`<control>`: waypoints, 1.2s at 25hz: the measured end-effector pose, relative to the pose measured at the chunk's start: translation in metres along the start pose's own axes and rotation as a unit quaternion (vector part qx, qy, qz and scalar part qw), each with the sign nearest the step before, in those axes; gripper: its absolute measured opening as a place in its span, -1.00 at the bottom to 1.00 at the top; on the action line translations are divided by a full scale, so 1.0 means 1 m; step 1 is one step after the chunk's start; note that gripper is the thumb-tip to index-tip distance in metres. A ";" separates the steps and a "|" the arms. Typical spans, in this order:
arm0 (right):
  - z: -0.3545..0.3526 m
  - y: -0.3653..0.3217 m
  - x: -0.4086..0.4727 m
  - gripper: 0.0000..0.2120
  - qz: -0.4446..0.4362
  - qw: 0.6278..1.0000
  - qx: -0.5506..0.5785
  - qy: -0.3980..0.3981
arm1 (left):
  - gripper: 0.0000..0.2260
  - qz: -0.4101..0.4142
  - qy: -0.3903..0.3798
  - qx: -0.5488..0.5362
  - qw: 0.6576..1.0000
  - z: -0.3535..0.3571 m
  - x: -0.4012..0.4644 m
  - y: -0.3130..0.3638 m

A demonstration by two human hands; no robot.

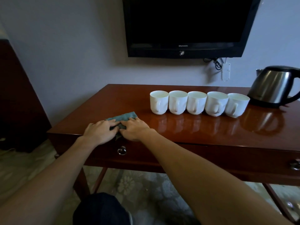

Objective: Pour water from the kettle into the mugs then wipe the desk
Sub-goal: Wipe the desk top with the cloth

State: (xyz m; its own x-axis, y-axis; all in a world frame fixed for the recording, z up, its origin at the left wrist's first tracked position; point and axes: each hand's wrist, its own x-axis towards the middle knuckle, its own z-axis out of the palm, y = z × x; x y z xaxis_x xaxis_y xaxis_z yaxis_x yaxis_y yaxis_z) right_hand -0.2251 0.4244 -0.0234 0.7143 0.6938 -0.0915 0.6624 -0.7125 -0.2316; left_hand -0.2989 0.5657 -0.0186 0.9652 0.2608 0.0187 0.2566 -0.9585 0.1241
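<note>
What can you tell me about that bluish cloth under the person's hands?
The cloth is a small teal rag, soft and towel-like, crumpled rather than flat. It lies near the front left edge of the glossy wooden desk. The left hand and the right hand both press on it, palms down, hiding its middle; its far end shows beyond the fingers. It sits apart from the mugs.

1. The television (186, 21) carries the only readable text: the small pale brand name "Skyworth", centred on its lower bezel, just above the round silver button (182, 53).
</note>
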 end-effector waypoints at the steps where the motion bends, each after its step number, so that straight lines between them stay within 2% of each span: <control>1: -0.001 -0.002 0.007 -0.44 -0.001 1.000 -0.002 -0.008 | -0.60 -0.002 -0.001 -0.004 1.000 0.001 0.003 -0.006; 8: -0.008 -0.004 0.046 -0.41 0.012 1.000 -0.010 -0.019 | -0.58 -0.009 -0.020 -0.020 1.000 -0.007 0.037 -0.021; 14: -0.014 -0.005 0.065 -0.44 0.010 0.999 0.000 -0.034 | -0.59 -0.003 -0.006 -0.016 1.000 -0.002 0.053 -0.029; 20: -0.015 0.012 0.013 -0.50 0.000 1.000 -0.025 -0.004 | -0.60 0.025 -0.021 0.003 0.999 -0.001 0.030 0.004; 24: -0.011 0.032 -0.040 -0.47 0.020 1.000 -0.012 0.014 | -0.61 0.049 -0.019 0.013 0.999 -0.006 0.003 0.049; 30: -0.023 0.086 -0.112 -0.54 0.058 0.997 0.010 0.049 | -0.60 0.093 -0.010 0.011 0.996 0.009 -0.011 0.126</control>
State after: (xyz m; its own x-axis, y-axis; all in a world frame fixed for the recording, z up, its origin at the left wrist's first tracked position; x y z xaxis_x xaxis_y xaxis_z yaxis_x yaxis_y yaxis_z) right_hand -0.2425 0.2830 -0.0107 0.8045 0.5935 -0.0246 0.5710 -0.7840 -0.2434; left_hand -0.2767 0.4414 -0.0121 0.9969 0.0758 0.0194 0.0735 -0.9924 0.0989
